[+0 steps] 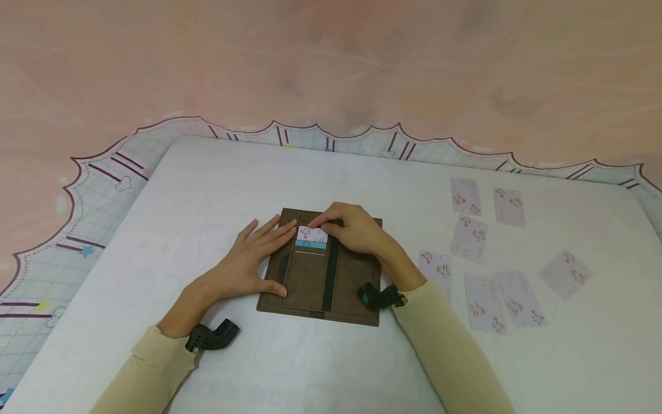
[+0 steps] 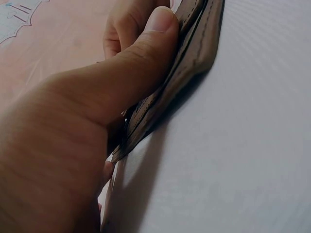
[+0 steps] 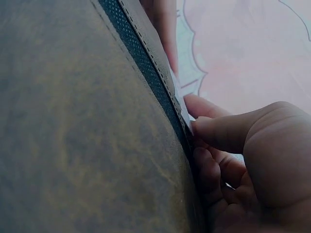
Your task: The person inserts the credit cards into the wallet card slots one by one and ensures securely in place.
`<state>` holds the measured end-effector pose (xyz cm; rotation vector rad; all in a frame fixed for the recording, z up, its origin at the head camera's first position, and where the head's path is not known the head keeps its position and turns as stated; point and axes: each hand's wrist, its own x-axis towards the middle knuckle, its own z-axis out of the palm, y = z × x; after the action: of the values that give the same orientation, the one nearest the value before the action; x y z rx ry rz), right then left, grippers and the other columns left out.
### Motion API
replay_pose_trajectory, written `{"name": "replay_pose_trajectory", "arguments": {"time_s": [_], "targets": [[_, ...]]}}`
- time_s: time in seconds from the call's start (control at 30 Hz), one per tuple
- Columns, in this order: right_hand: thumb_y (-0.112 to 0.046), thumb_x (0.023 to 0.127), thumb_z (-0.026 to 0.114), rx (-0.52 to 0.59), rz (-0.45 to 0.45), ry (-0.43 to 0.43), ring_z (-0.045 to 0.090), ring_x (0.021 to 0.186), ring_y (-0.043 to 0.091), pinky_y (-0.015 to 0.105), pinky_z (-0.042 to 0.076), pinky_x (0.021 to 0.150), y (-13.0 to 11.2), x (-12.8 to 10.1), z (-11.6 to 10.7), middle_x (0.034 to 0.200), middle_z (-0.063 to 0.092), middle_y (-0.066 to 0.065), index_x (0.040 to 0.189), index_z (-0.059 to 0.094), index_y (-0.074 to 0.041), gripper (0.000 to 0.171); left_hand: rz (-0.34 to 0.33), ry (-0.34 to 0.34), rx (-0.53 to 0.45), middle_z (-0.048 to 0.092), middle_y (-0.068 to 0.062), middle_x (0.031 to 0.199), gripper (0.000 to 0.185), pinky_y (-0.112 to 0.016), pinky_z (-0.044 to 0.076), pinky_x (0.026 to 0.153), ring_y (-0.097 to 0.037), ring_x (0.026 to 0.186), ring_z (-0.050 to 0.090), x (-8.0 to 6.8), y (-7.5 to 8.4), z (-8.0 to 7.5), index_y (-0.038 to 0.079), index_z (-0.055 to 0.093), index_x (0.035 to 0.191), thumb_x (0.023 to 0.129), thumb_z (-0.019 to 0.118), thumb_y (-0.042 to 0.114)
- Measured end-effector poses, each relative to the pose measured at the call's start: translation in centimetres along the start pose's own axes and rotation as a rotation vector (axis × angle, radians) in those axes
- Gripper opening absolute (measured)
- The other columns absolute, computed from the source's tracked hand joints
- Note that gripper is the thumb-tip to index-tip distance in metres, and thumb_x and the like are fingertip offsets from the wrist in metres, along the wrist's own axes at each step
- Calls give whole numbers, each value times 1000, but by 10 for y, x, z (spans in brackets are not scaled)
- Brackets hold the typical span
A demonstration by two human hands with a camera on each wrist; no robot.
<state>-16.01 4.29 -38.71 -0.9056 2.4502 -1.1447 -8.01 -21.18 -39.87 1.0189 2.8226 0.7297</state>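
Note:
A brown leather wallet (image 1: 357,276) lies unfolded on the white table. A white card with a red pattern (image 1: 312,233) stands in one of its upper slots, a light blue strip (image 1: 310,244) just below. My left hand (image 1: 245,261) rests on the wallet's left side, fingers spread towards the card and thumb on the lower left part. In the left wrist view that thumb (image 2: 150,41) presses at the wallet's edge. From the upper right, my right hand (image 1: 357,230) pinches the card's top edge between thumb and index finger. The right wrist view shows these fingertips (image 3: 201,127) at the card's rim.
Several pale cards with red patterns lie spread on the table to the right, among them a tilted card (image 1: 566,274) and a card at the back (image 1: 466,196). A scalloped patterned cloth (image 1: 357,144) borders the table's far side. Each wrist wears a black camera.

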Motion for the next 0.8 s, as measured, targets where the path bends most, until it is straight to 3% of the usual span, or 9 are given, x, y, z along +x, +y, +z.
{"name": "replay_pose_trajectory", "arguments": {"time_s": [0.27, 0.8], "targets": [[-10, 96, 57, -47, -76, -18, 57, 95, 13, 33, 47, 84, 2, 0, 0, 102, 64, -2, 109, 74, -17, 23, 11, 7, 1, 26, -9, 155, 111, -56, 1, 112, -32, 144, 9, 0, -1, 1, 4, 28, 150, 65, 82, 53], [1, 95, 52, -96, -118, -76, 49, 88, 16, 28, 43, 79, 3, -2, -2, 101, 58, 1, 117, 70, -13, 31, 22, 13, 6, 27, -10, 155, 109, -57, 1, 111, -33, 144, 9, 0, -2, 3, 3, 29, 149, 66, 81, 53]]}}
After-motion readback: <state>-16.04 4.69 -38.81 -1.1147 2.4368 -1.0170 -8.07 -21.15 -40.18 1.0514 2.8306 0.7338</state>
